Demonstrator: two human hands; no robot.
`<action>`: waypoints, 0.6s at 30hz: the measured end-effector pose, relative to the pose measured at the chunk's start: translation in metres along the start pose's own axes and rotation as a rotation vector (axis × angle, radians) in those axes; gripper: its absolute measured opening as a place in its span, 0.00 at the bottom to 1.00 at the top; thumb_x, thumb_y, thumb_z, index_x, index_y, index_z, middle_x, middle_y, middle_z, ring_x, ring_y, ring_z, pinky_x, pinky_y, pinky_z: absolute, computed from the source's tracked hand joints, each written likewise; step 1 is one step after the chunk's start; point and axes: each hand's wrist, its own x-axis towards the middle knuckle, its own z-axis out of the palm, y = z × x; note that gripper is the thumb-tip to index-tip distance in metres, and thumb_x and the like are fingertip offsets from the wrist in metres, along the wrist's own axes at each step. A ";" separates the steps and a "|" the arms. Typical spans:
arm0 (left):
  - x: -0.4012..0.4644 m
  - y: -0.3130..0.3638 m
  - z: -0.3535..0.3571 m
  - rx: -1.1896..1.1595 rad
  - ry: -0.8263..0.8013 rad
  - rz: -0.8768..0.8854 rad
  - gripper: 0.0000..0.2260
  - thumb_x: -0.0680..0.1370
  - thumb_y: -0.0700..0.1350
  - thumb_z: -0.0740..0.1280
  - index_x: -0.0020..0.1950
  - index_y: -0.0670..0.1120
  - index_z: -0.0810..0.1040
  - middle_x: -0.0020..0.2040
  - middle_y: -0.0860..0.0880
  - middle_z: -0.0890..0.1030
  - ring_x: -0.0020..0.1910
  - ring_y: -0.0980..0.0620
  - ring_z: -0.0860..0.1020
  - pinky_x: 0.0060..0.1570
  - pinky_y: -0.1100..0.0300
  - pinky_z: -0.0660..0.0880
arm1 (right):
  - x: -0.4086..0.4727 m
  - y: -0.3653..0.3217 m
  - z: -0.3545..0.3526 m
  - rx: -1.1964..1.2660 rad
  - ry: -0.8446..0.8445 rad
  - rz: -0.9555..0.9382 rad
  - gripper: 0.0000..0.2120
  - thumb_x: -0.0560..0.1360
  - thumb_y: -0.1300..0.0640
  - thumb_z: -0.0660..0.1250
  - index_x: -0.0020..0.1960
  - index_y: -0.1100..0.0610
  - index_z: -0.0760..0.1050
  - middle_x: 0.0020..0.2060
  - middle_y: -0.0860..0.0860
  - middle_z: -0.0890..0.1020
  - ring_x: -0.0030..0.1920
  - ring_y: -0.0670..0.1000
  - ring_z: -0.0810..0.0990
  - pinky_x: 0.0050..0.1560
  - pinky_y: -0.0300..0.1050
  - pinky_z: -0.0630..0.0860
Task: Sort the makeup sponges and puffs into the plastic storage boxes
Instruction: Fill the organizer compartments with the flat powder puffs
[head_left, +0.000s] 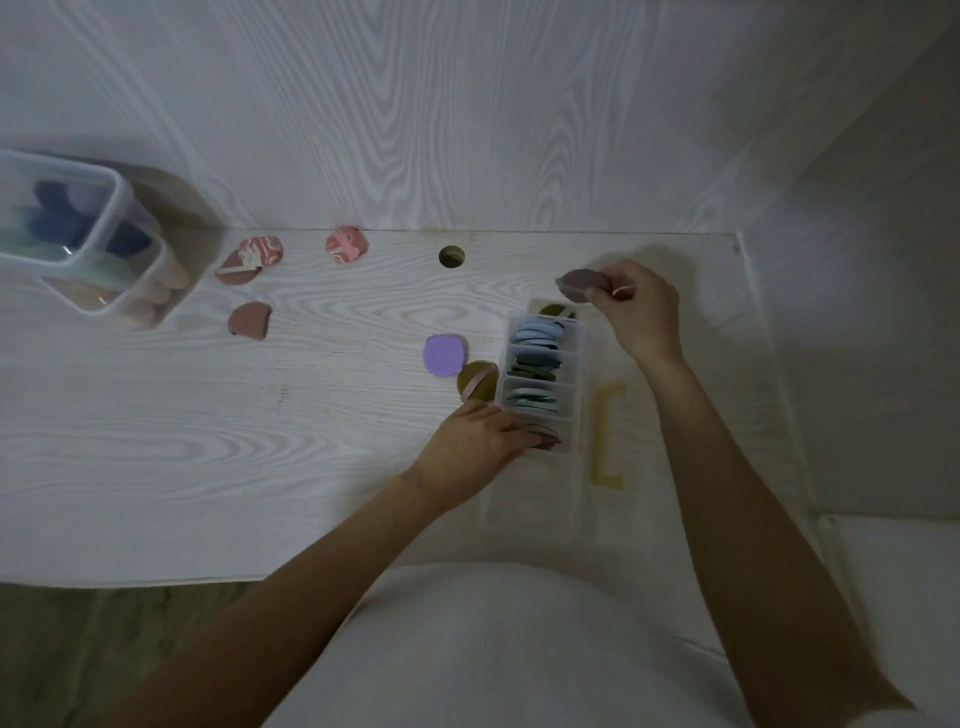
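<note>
A clear divided storage box (577, 347) stands on the white table, its compartments filled with blue, green and pale puffs standing on edge. My right hand (641, 306) pinches a mauve puff (581, 283) just above the box's far end. My left hand (480, 441) rests at the box's near end, fingers reaching into the nearest compartment where brownish puffs (545, 434) lie. Beside the box lie a purple puff (444, 354) and an olive puff (477, 381). Loose on the table farther left are a brown puff (250, 320), a brown-and-patterned pair (249, 260) and a pink patterned puff (345, 244).
A taller clear box (124, 208) with blue, teal and peach sponges stands at the far left. A cable hole (451, 256) sits near the wall. A yellowish bracket-shaped piece (608, 434) lies right of the divided box. The table's right edge (753, 332) is close by.
</note>
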 end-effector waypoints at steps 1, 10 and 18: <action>0.000 0.001 0.000 0.000 0.003 -0.004 0.12 0.76 0.47 0.64 0.57 0.53 0.81 0.53 0.51 0.83 0.47 0.50 0.81 0.50 0.57 0.76 | -0.020 -0.002 -0.009 0.041 0.017 -0.013 0.05 0.72 0.61 0.69 0.48 0.59 0.79 0.44 0.52 0.81 0.43 0.48 0.78 0.44 0.37 0.72; 0.010 0.028 0.010 0.023 0.030 0.105 0.09 0.72 0.44 0.71 0.51 0.52 0.83 0.45 0.51 0.84 0.34 0.51 0.81 0.36 0.63 0.73 | -0.159 0.025 -0.025 -0.054 0.044 -0.110 0.03 0.71 0.58 0.70 0.42 0.54 0.76 0.36 0.48 0.79 0.35 0.46 0.76 0.35 0.30 0.65; 0.014 0.029 0.009 -0.026 0.027 0.104 0.08 0.73 0.44 0.67 0.50 0.51 0.83 0.44 0.49 0.84 0.37 0.48 0.82 0.38 0.60 0.75 | -0.156 0.030 -0.030 -0.278 -0.028 -0.306 0.03 0.70 0.59 0.70 0.43 0.54 0.78 0.38 0.48 0.81 0.38 0.48 0.74 0.42 0.39 0.65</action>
